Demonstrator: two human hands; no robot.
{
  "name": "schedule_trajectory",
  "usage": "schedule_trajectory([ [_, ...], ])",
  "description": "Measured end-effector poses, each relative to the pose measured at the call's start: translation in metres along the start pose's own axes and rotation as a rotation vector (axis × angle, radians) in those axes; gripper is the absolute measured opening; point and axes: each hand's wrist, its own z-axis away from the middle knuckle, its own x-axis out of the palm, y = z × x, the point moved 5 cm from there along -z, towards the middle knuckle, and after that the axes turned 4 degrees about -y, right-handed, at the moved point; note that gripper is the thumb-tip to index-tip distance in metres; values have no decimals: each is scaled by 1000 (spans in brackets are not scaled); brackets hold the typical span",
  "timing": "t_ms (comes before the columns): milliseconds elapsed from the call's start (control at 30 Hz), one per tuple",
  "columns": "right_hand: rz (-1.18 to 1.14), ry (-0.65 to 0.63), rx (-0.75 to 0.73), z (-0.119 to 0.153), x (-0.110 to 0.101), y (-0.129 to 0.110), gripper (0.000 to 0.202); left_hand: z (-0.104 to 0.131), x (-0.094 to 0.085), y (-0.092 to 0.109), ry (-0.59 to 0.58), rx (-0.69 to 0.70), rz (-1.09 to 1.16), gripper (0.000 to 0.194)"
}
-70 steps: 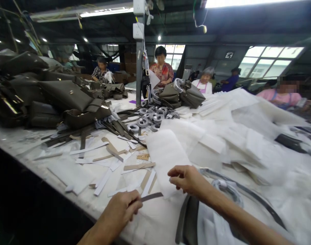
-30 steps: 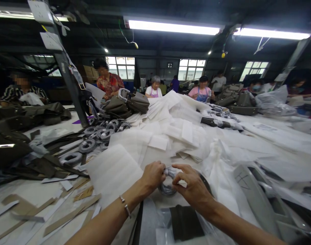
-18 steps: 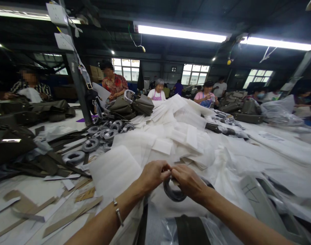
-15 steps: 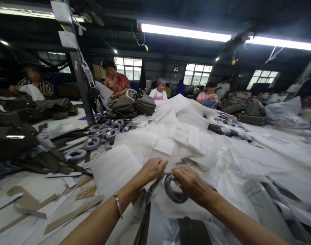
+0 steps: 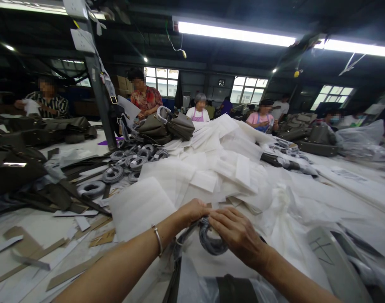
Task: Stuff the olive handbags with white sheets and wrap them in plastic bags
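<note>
A dark coiled strap in clear wrapping (image 5: 213,244) is between my two hands, low in the middle of the head view. My left hand (image 5: 195,211) is closed in a pinch at the coil's upper left edge. Wrapped over the upper right of the coil is my right hand (image 5: 238,233), its fingertips close to those of the left. Just below the coil lies a dark olive piece (image 5: 236,289) in clear plastic. A dark strap-like length (image 5: 176,269) hangs below my left wrist.
A heap of white foam sheets (image 5: 211,155) rises ahead. Several wrapped coils (image 5: 112,174) and dark bags (image 5: 12,168) lie to the left. Card strips (image 5: 25,244) are scattered at the near left. A grey bin (image 5: 333,256) stands at the right. Co-workers sit across the table.
My hands have come together over the coil, and the right fingers now lie flatter across its top. The coil has shifted slightly left. The camera view has turned a little.
</note>
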Motion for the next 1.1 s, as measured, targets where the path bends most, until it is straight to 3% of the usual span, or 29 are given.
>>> schedule_trajectory([
  [167,-123,-74,141,3,18,9,17,10,4,5,69,81,-179,34],
  [367,-468,-188,589,2,27,39,17,17,11,12,185,133,-265,23],
  [533,-602,-132,769,2,22,51,7,26,11,19,101,188,-191,10],
  [700,-1069,-133,982,20,48,54,36,43,12,17,97,157,-116,10],
  [800,-1258,-146,1030,28,57,52,31,51,15,12,81,126,-60,13],
  [933,-1174,-156,1052,23,47,47,26,53,19,3,73,136,143,25],
  [1100,-791,-142,914,5,22,35,7,47,21,-3,127,98,307,28],
])
